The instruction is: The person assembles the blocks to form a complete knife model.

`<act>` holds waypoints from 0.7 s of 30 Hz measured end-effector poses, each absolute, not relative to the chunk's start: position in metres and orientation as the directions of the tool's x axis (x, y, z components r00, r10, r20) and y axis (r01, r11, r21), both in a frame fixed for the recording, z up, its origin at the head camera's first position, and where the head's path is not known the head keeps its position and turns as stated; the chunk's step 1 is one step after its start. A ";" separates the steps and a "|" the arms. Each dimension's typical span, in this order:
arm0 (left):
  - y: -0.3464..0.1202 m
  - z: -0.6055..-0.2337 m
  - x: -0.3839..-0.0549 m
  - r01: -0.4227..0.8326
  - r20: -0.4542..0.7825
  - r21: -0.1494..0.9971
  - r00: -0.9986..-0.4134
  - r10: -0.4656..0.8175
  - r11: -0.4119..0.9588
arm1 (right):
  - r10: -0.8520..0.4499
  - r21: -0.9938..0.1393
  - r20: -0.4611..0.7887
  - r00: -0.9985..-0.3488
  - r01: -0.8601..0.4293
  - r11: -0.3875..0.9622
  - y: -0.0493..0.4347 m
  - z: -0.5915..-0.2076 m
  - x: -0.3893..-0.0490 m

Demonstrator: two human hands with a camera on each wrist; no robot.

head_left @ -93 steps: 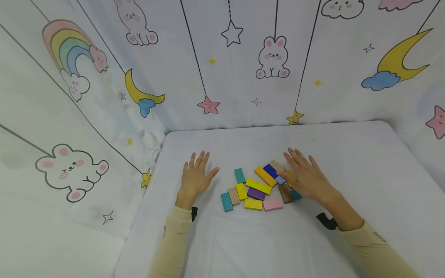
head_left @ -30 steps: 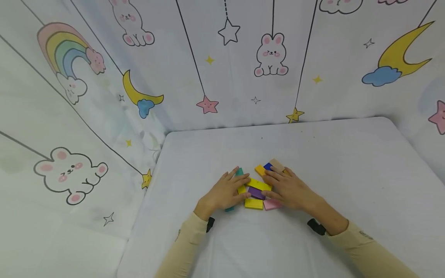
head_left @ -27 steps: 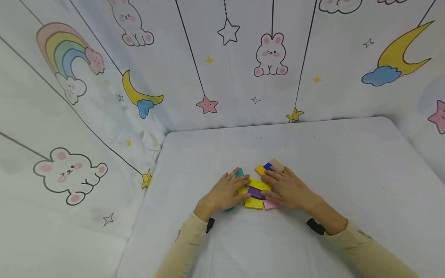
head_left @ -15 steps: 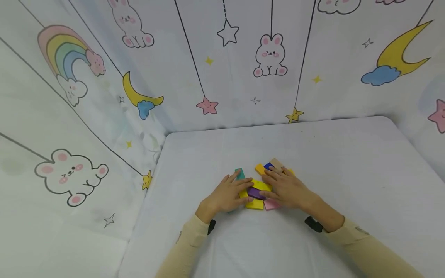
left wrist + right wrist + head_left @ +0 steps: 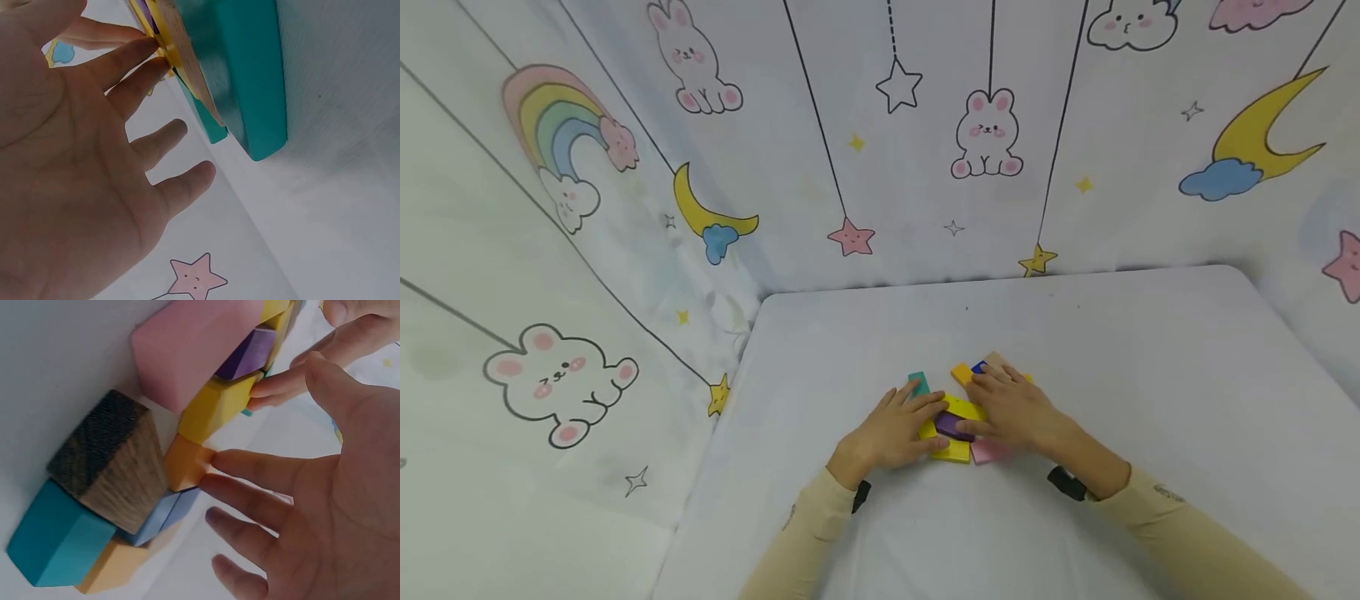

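Note:
Several coloured wooden blocks lie flat in a loose cluster on the white table. My left hand [image 5: 891, 429] spreads over the cluster's left side, fingers extended, with two fingertips at a yellow block edge in the left wrist view. A teal block [image 5: 253, 81] lies beneath that palm. Over the right side is my right hand [image 5: 1018, 412], its fingers also extended; two fingertips touch an orange block [image 5: 187, 464]. Between the hands show a purple block [image 5: 952, 427], a long yellow block [image 5: 964, 407], a shorter yellow block [image 5: 952, 452] and a pink block [image 5: 989, 452].
A brown wood-grain block [image 5: 119, 462] and another teal block [image 5: 59, 534] sit under the right hand, hidden from the head view. A beige block [image 5: 995, 359] is at the cluster's back. A printed curtain [image 5: 917, 183] hangs behind the white table [image 5: 820, 333].
Both hands have come inward from either side and lowered onto the blocks. During the last second they shift only slightly, fingers still extended, and the blocks keep nearly the same layout.

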State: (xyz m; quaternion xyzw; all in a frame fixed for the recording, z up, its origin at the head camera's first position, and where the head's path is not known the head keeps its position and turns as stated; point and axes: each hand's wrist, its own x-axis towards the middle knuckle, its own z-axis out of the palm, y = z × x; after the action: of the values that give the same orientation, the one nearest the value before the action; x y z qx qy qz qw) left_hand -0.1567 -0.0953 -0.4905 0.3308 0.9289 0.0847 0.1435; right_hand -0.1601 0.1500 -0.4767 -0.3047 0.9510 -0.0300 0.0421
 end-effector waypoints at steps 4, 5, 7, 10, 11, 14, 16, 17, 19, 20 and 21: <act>-0.094 -0.489 -0.158 0.587 -0.217 0.236 -0.745 0.631 0.774 | -0.587 -0.082 -0.054 -0.808 -0.582 0.809 0.148 -0.474 -0.161; -0.093 -0.488 -0.158 0.586 -0.219 0.232 -0.746 0.628 0.777 | -0.586 -0.081 -0.047 -0.809 -0.582 0.809 0.148 -0.474 -0.161; -0.093 -0.487 -0.158 0.583 -0.223 0.219 -0.751 0.622 0.782 | -0.580 -0.074 -0.040 -0.814 -0.577 0.814 0.147 -0.474 -0.161; -0.093 -0.488 -0.157 0.579 -0.225 0.196 -0.758 0.611 0.791 | -0.565 -0.055 -0.048 -0.824 -0.562 0.825 0.146 -0.475 -0.160; -0.093 -0.488 -0.157 0.579 -0.225 0.191 -0.760 0.610 0.793 | -0.561 -0.045 -0.056 -0.826 -0.559 0.828 0.145 -0.475 -0.159; -0.092 -0.488 -0.157 0.577 -0.229 0.186 -0.762 0.606 0.795 | -0.545 -0.032 -0.085 -0.834 -0.544 0.838 0.144 -0.474 -0.158; -0.092 -0.489 -0.157 0.575 -0.223 0.182 -0.766 0.603 0.798 | -0.537 -0.022 -0.101 -0.838 -0.537 0.843 0.143 -0.473 -0.157; -0.092 -0.489 -0.158 0.572 -0.219 0.182 -0.769 0.601 0.799 | -0.532 -0.016 -0.109 -0.840 -0.533 0.846 0.143 -0.472 -0.157; -0.092 -0.491 -0.159 0.565 -0.214 0.179 -0.776 0.593 0.805 | -0.517 -0.010 -0.132 -0.846 -0.521 0.854 0.142 -0.472 -0.157; -0.091 -0.492 -0.160 0.560 -0.211 0.178 -0.781 0.588 0.809 | -0.512 -0.007 -0.144 -0.847 -0.517 0.856 0.142 -0.472 -0.158; -0.091 -0.493 -0.161 0.555 -0.207 0.176 -0.787 0.581 0.813 | -0.507 -0.005 -0.155 -0.848 -0.513 0.859 0.142 -0.472 -0.158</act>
State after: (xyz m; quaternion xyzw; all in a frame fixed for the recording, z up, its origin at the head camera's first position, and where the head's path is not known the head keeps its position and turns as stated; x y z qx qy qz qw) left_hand -0.1611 -0.0914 -0.4934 0.3009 0.9437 0.0527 0.1267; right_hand -0.1579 0.1420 -0.4718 -0.2653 0.9610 0.0184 0.0758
